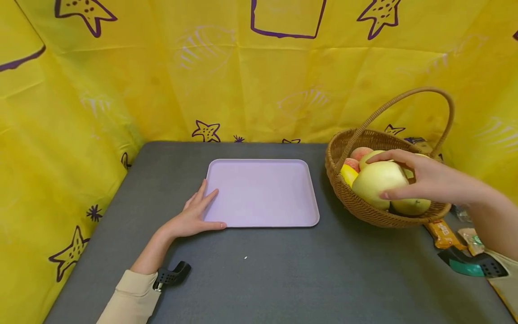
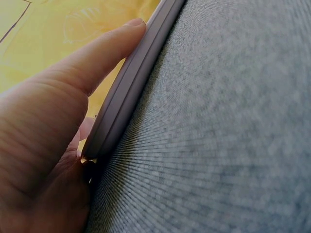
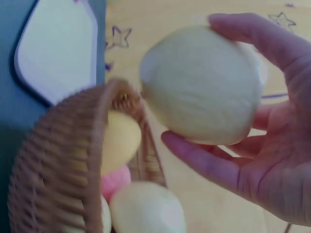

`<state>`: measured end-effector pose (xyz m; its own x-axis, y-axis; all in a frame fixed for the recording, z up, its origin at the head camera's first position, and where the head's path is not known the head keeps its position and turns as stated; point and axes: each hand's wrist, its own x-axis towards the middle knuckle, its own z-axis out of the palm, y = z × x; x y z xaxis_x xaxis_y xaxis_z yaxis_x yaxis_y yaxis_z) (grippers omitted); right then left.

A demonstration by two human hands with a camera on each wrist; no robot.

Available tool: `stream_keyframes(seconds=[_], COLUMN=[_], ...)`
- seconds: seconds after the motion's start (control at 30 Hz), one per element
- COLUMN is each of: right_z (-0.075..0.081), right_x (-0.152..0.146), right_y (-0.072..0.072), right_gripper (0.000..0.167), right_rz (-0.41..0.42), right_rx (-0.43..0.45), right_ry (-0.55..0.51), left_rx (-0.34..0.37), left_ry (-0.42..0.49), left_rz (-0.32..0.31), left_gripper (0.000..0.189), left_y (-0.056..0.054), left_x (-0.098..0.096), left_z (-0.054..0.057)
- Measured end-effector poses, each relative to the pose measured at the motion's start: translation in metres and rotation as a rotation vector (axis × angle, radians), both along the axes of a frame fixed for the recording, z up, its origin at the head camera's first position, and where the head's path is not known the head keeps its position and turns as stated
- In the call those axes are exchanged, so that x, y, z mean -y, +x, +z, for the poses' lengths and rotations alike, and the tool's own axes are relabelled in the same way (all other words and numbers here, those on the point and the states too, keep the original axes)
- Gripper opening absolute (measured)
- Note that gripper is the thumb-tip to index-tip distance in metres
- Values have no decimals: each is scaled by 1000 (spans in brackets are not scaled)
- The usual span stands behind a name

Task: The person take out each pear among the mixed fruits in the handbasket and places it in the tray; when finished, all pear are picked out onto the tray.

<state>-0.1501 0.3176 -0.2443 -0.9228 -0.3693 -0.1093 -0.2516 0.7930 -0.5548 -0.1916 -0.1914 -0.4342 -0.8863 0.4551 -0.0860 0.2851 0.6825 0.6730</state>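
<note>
A lilac rectangular tray (image 1: 263, 193) lies flat on the dark grey table. My left hand (image 1: 193, 217) rests at its near left corner, fingers spread on the left rim and thumb along the front edge. In the left wrist view the thumb (image 2: 114, 48) touches the tray's side (image 2: 127, 87). My right hand (image 1: 429, 177) grips a large round pale yellow-green fruit (image 1: 380, 182) between thumb and fingers, over a wicker basket (image 1: 356, 202). The right wrist view shows this fruit (image 3: 199, 87) raised beside the basket wall (image 3: 53, 160).
Inside the basket are pinkish peaches (image 1: 361, 153), a yellow fruit (image 1: 349, 174) and other pale fruits (image 1: 410, 207). Its tall arched handle (image 1: 429, 90) stands up. Small wrapped packets (image 1: 445, 234) lie at the right. Yellow patterned cloth (image 1: 263, 81) hangs behind the table.
</note>
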Motion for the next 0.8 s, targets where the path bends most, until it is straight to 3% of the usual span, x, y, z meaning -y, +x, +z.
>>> stream_keyframes(seconds=[0.2, 0.47, 0.67, 0.8], right_z=[0, -21, -46, -63], right_x=[21, 62, 100, 121], right_y=[3, -2, -7, -11], right_gripper=[57, 49, 40, 35], right_rz=[54, 93, 123, 122], right_rx=[60, 161, 417, 548], right_ry=[-221, -455, -813, -988], left_rx=[1, 2, -12, -16], left_ry=[0, 10, 9, 24], left_rz=[0, -3, -3, -8], left_gripper=[105, 105, 105, 104], left_y=[1, 2, 3, 4], left_x=[0, 0, 0, 0], left_z=[4, 4, 3, 5])
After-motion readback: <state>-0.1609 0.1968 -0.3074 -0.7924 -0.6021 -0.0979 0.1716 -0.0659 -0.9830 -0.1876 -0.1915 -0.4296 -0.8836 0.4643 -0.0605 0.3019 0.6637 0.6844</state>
